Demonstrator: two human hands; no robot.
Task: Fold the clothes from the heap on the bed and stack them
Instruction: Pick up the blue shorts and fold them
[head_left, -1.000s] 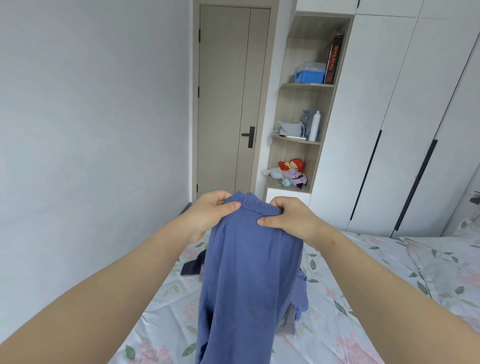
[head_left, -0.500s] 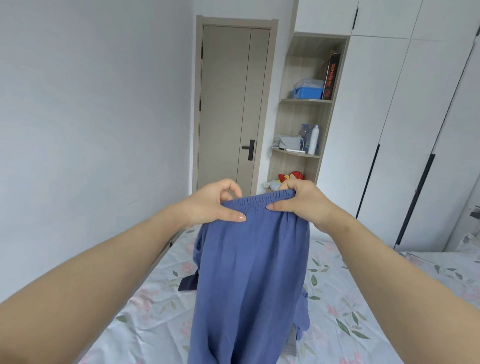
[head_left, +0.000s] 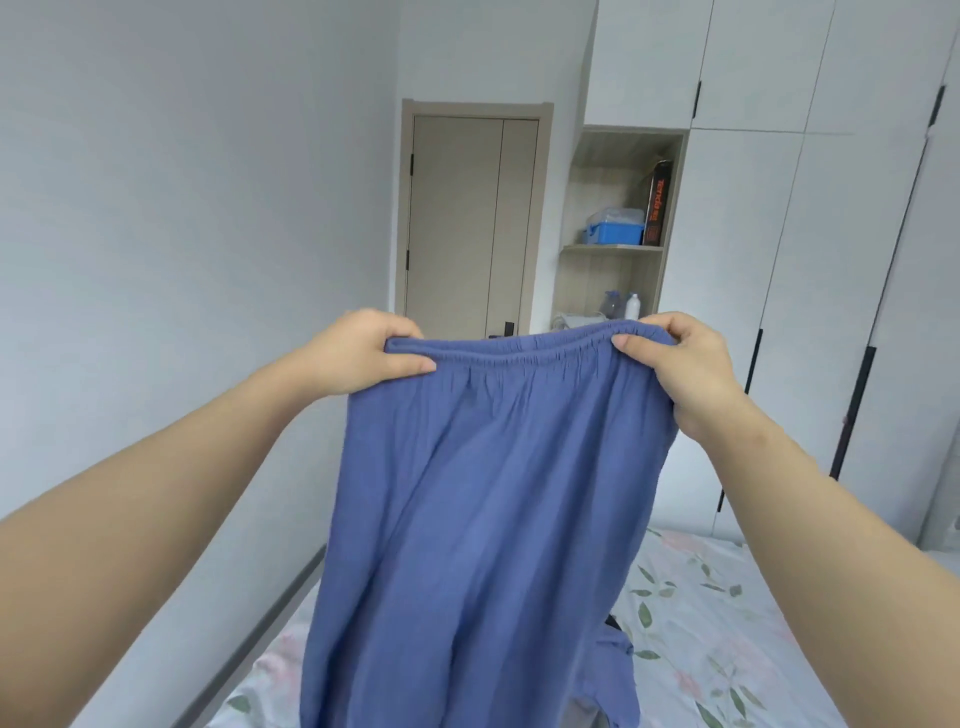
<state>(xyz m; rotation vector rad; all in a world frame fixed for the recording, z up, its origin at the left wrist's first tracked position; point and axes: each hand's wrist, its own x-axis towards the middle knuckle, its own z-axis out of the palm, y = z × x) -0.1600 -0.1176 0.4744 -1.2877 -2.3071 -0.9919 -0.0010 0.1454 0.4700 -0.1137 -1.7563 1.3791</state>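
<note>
1. Showing the head view, the only one: a pair of blue, lightly crinkled cloth trousers (head_left: 483, 493) with a gathered elastic waistband (head_left: 535, 351) hangs in the air above the bed with the pale floral sheet (head_left: 727, 623). Its lower end runs out of the frame.
2. The left hand (head_left: 363, 353) pinches the waistband's left corner, thumb in front and fingers curled behind. The right hand (head_left: 691, 374) grips the right corner in the same way. The band is stretched nearly level between them.
3. Step in hand, as judged: spreading the garment to find its shape before the first fold. To do it well:
   - hold both corners at one height;
   - draw the band just taut enough to take out the sag;
   - let the legs hang free so that they untwist;
   - lay one leg on the other, seam to seam, before lowering the cloth onto a flat part of the sheet.
4. Count, task things: two hands and one pair of trousers held. One small dark scrap of cloth (head_left: 613, 621) lies on the sheet just right of the hanging legs. Whether the blue fold below it belongs to the trousers cannot be told. The heap is hidden behind the trousers, and no stack is in view.
5. Count, background: one beige door (head_left: 467, 218) and one open wooden shelf niche (head_left: 613, 156). The niche holds one blue plastic box (head_left: 613, 234), one tall dark carton (head_left: 657, 202) and two bottles (head_left: 632, 306). A white wardrobe (head_left: 779, 260) stands beside it.
</note>
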